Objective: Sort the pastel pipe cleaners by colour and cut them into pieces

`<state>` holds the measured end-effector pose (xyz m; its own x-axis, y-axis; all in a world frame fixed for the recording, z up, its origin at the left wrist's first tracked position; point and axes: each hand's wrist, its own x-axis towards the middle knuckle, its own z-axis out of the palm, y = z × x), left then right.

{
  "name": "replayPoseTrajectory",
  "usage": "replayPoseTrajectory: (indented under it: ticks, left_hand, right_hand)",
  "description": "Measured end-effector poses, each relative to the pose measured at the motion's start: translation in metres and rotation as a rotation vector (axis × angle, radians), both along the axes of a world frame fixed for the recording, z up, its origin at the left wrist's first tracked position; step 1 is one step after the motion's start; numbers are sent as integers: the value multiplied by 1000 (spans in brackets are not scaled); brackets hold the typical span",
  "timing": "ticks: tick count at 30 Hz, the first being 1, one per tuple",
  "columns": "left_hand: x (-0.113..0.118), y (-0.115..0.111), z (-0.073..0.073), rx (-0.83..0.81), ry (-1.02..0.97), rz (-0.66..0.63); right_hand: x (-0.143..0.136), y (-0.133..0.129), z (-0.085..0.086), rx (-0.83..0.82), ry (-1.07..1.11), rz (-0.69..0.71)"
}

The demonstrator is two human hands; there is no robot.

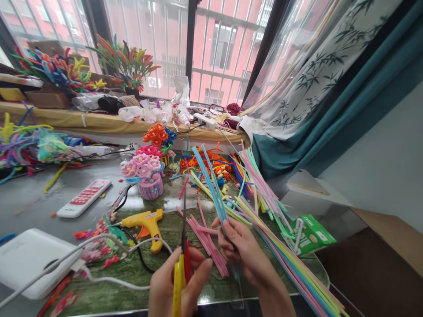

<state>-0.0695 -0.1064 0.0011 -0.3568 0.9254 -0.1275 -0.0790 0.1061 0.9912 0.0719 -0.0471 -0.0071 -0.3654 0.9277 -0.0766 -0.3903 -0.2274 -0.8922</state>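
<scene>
One striped pot (150, 189) holds pink flowers (143, 165), while the left hand (165, 279) closes round scissors (184, 240) and the right hand (243, 246) pinches blue stems (216, 200).

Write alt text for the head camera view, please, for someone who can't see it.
A person's left hand holds scissors and the right hand holds blue fuzzy strips above a cluttered table. Nearby are pink strips, a yellow glue gun and a pot of fuzzy pink flowers, with a barred window beyond.
</scene>
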Motion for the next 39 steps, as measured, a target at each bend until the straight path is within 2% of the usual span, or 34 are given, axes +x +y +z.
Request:
replayPoseTrajectory:
  ticks: [3,7,11,15,22,31,35,39]
  left_hand:
    - [6,22,12,69,10,-37]
    - [10,45,17,111,-105,-131]
    - [13,49,19,76,-209,-197]
    - [15,45,19,87,-180,-324]
    - [21,40,18,1,-99,-249]
    - [20,45,18,7,-107,-248]
    - [15,51,19,43,-99,-203]
    - [10,62,26,110,-125,-86]
  right_hand:
    - [0,-22,-13,-18,61,9]
    - [1,-38,-25,-24,70,57]
    - [2,-47,-28,-23,19,49]
    - [2,-51,-26,-4,-60,-4]
    - [6,-55,-26,-15,-106,-49]
    - [15,-59,-33,-17,-199,-76]
    - [33,-67,-38,-89,-270,-113]
    - [60,-76,-44,-148,-322,-164]
